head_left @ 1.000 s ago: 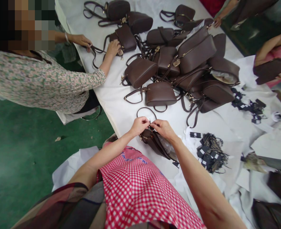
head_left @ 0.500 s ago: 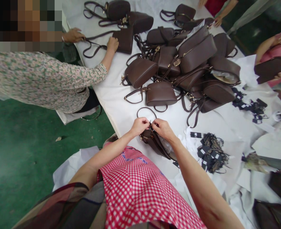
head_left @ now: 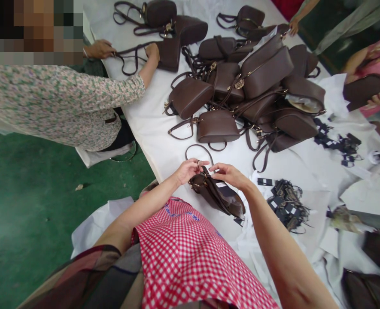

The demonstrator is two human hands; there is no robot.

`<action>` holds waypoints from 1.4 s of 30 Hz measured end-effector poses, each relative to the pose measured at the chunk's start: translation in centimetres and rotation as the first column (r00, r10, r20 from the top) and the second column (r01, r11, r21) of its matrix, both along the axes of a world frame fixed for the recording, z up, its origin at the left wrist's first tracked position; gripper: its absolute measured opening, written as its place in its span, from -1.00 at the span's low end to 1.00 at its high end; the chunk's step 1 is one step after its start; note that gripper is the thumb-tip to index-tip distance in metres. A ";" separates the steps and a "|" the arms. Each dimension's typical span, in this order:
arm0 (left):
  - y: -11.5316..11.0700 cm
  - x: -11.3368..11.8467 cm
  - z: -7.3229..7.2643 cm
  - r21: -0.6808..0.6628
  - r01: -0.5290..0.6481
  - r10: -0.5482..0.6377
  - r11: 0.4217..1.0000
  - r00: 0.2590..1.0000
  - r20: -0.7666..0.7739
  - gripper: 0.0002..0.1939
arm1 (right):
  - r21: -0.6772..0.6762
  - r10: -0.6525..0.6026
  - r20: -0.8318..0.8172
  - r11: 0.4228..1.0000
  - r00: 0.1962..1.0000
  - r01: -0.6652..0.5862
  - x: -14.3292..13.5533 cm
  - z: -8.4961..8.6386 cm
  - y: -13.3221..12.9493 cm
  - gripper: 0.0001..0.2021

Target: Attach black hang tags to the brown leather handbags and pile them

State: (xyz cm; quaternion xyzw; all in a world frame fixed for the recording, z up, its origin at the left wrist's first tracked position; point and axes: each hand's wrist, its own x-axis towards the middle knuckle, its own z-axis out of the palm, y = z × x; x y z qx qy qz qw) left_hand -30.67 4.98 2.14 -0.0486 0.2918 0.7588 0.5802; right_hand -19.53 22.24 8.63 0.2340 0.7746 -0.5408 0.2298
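Observation:
A dark brown handbag (head_left: 217, 197) lies tilted at the table's near edge, its zipped top partly open with pale stuffing inside. At its strap end, my left hand (head_left: 188, 170) has bent fingers closed around a thin dark bit, too small to make out. Close by on the right, my right hand (head_left: 230, 175) has its fingers stretched out and apart, the tips by the strap end. Beneath my right hand, a black tag with a white label (head_left: 222, 185) shows against the bag. The bag's thin strap (head_left: 198, 146) loops away on the table.
Several brown handbags (head_left: 218, 124) are heaped across the white table (head_left: 151, 128). A pile of black tags (head_left: 286, 206) lies right of my forearm, with more tags (head_left: 338, 141) beyond. A co-worker in a floral top (head_left: 64, 107) handles a bag on the left; other people work opposite.
My right hand has let its pinch go, its fingers now stretched out. My left fingers have loosened somewhat. A labelled black tag now shows on the bag. The floral-sleeved co-worker's hands have shifted slightly.

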 end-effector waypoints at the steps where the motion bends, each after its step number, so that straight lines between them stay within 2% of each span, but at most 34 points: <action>1: 0.0 -0.1 -0.1 0.001 -0.005 0.005 1.000 1.000 0.009 -0.83 | 0.001 0.012 -0.022 1.000 1.000 -0.012 0.2 0.1 0.2 -0.65; 4: -0.2 -0.2 -0.1 -0.022 -0.015 0.016 1.000 0.999 0.032 -0.85 | 0.064 0.113 -0.126 0.992 0.986 -0.106 0.8 0.2 0.2 -0.76; 6: -0.3 0.0 -0.2 -0.033 -0.017 0.018 0.999 0.999 0.036 -0.85 | 0.204 0.244 -0.185 0.957 0.952 -0.205 1.0 0.7 -0.6 -0.65; 7: -0.4 0.1 -0.3 -0.034 -0.018 0.019 0.999 0.999 0.039 -0.85 | 0.314 0.319 -0.197 0.916 0.927 -0.248 1.0 1.1 -1.2 -0.57; 9: -0.4 0.4 -0.6 -0.031 -0.021 0.023 0.999 0.998 0.051 -0.85 | 0.539 0.470 -0.169 0.780 0.866 -0.319 1.1 2.2 -2.9 -0.50; 11: -0.4 0.5 -0.9 -0.027 -0.028 0.030 0.999 0.998 0.061 -0.85 | 0.688 0.588 -0.080 0.617 0.805 -0.382 1.0 3.2 -4.9 -0.59; 13: -0.3 0.4 -1.1 -0.021 -0.032 0.033 0.999 0.998 0.058 -0.86 | 0.757 0.652 0.036 0.477 0.757 -0.446 0.8 3.7 -6.9 -0.72; 15: -0.2 0.1 -1.1 -0.014 -0.034 0.034 0.999 0.999 0.043 -0.87 | 0.789 0.671 0.148 0.363 0.727 -0.496 0.5 3.4 -8.5 -0.74; 17: -0.2 -0.1 -1.1 -0.008 -0.035 0.035 0.999 0.999 0.032 -0.87 | 0.800 0.659 0.240 0.282 0.713 -0.530 0.2 2.6 -9.5 -0.71; 20: -0.4 -0.3 -1.0 0.006 -0.034 0.034 0.999 0.999 0.032 -0.88 | 0.803 0.592 0.339 0.223 0.731 -0.552 -0.7 1.5 -10.3 -0.68; 25: -0.6 -0.7 -1.3 0.005 -0.053 0.053 0.999 0.994 0.099 -0.93 | 0.783 0.521 0.405 0.227 0.751 -0.579 -2.3 0.9 -10.9 -0.65; 28: -0.7 -1.0 -1.7 -0.045 -0.064 0.069 0.997 0.992 0.109 -0.92 | 0.757 0.597 0.356 0.267 0.719 -0.597 -2.7 0.9 -10.3 -0.65; 30: -0.7 -1.0 -2.2 -0.080 -0.059 0.065 0.995 0.995 0.077 -0.86 | 0.747 0.670 0.260 0.317 0.696 -0.585 -2.5 1.0 -9.3 -0.68; 32: -0.8 -0.8 -2.7 -0.093 -0.023 0.028 0.995 0.999 0.045 -0.78 | 0.726 0.694 0.134 0.417 0.707 -0.546 -1.9 0.9 -8.0 -0.75; 34: -0.8 -0.4 -3.2 -0.076 0.025 -0.022 0.997 0.999 0.039 -0.69 | 0.658 0.643 -0.015 0.583 0.766 -0.477 -1.3 0.7 -6.8 -0.80; 36: -0.8 0.0 -3.5 -0.048 0.062 -0.058 0.997 0.996 0.074 -0.65 | 0.563 0.495 -0.116 0.747 0.861 -0.354 -0.8 0.4 -5.8 -0.78; 37: -0.8 0.1 -3.6 -0.036 0.059 -0.055 0.998 0.994 0.099 -0.66 | 0.537 0.404 -0.131 0.796 0.905 -0.278 -0.8 0.3 -5.4 -0.76; 38: -0.9 0.2 -3.6 -0.026 0.047 -0.044 0.999 0.992 0.121 -0.68 | 0.541 0.318 -0.121 0.815 0.940 -0.206 -0.8 0.2 -5.2 -0.74; 39: -1.0 0.2 -3.5 -0.019 0.035 -0.032 0.999 0.989 0.141 -0.70 | 0.573 0.248 -0.092 0.805 0.964 -0.152 -0.9 0.2 -5.1 -0.74; 42: -1.3 0.4 -3.4 0.006 -0.008 0.007 1.000 0.981 0.192 -0.73 | 0.698 0.159 0.041 0.702 0.986 -0.142 -1.8 0.5 -5.2 -0.77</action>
